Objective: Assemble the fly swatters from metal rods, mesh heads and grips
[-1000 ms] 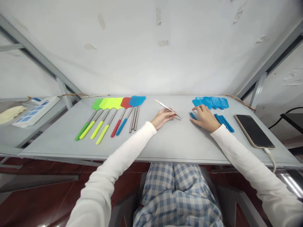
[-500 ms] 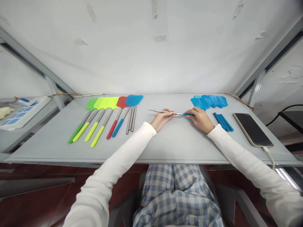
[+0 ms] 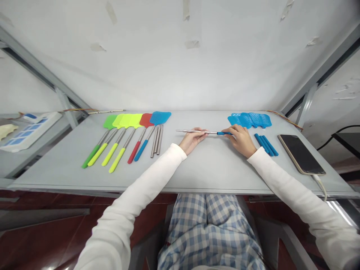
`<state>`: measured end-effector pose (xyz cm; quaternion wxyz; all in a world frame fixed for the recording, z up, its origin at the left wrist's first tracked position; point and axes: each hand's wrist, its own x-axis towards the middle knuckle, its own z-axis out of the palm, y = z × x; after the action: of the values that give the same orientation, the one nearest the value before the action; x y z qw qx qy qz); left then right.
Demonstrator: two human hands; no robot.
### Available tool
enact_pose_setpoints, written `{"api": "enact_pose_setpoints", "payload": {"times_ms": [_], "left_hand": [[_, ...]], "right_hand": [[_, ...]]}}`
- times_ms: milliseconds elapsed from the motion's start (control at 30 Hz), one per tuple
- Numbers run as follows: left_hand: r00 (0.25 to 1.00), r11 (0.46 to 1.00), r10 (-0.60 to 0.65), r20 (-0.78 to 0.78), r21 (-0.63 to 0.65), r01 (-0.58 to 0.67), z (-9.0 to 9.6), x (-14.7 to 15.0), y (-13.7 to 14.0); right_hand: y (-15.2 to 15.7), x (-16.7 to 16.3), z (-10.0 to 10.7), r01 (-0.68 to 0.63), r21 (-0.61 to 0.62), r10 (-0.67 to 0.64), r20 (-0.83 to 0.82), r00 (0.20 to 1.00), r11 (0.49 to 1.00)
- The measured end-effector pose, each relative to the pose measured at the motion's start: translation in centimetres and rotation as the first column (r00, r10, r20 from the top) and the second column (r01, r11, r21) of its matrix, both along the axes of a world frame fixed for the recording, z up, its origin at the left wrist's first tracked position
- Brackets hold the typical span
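Above the middle of the table, my left hand (image 3: 193, 141) is closed around a thin metal rod (image 3: 211, 132). My right hand (image 3: 239, 140) pinches a blue handle sleeve (image 3: 221, 133) that sits on the rod's right end; part of the sleeve is hidden under the fingers. The rod lies roughly level, its bare tip pointing left. Right of my right hand are several loose blue handle sleeves (image 3: 267, 145). Behind that hand lies an overlapping stack of blue fly swatter heads (image 3: 249, 120). Three loose metal rods (image 3: 156, 140) rest left of my left hand.
A row of fly swatters in green, yellow, red (image 3: 137, 146) and blue (image 3: 144, 144) lies on the left of the grey table (image 3: 208, 172). A phone (image 3: 302, 153) with a white cable is at the right. A white wall (image 3: 180, 75) stands behind the table.
The view has shifted slightly. Both hands keep their hold on the rod and sleeve, and my right fingers have moved a little on the sleeve, which looks straighter in line with the rod.
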<state>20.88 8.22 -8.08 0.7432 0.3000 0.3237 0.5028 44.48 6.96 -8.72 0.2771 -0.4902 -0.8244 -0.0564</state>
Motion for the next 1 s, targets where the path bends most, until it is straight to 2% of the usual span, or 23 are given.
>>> {"api": "enact_pose_setpoints", "payload": {"times_ms": [167, 333, 567, 767, 900, 1000], "left_hand": [[1.0, 1.0, -0.008, 0.016, -0.015, 0.008, -0.1, -0.1, 0.2], [0.999, 1.0, -0.029, 0.017, 0.006, 0.029, -0.3, -0.2, 0.2], [0.998, 0.997, -0.064, -0.005, 0.04, 0.064, -0.4, -0.3, 0.3], [0.996, 0.993, -0.064, -0.061, 0.096, 0.07, -0.4, 0.0, 0.0], [0.964, 0.963, -0.159, -0.211, 0.181, 0.198, -0.6, 0.4, -0.5], [0.935, 0.932, -0.218, -0.279, 0.224, 0.284, -0.8, 0.5, -0.7]], "right_hand": [[-0.1, 0.0, 0.0, 0.023, 0.05, -0.024, 0.028, 0.999, 0.998], [0.0, 0.0, -0.1, 0.035, 0.043, -0.036, 0.021, 0.999, 0.998], [-0.1, -0.1, -0.1, 0.003, 0.037, -0.003, -0.017, 1.0, 0.999], [-0.4, -0.6, 0.0, -0.078, -0.031, 0.076, -0.063, 0.995, 0.996], [-1.0, -1.7, 0.0, -0.185, -0.077, 0.172, -0.154, 0.973, 0.98], [-1.3, -2.3, -0.2, -0.228, -0.062, 0.211, -0.214, 0.954, 0.972]]}}
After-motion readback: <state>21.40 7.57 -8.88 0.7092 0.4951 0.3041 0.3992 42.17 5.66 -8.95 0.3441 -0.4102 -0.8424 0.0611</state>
